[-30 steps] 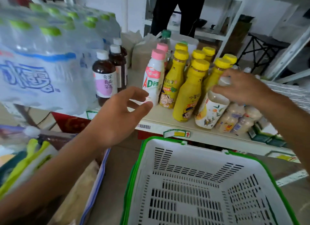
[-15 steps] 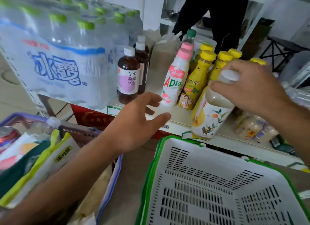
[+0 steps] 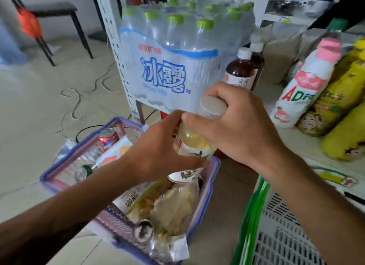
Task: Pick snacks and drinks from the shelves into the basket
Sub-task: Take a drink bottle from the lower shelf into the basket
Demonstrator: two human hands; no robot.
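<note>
Both hands (image 3: 235, 126) grip bottle (image 3: 195, 144) — above purple basket (image 3: 214, 170).

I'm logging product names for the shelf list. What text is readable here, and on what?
"冰露": shrink-wrapped water pack.
"AD": pink-capped white bottle.
Blurred, unreadable: dark bottle label, snack bag in the purple basket, shelf price tag, held bottle.
</note>
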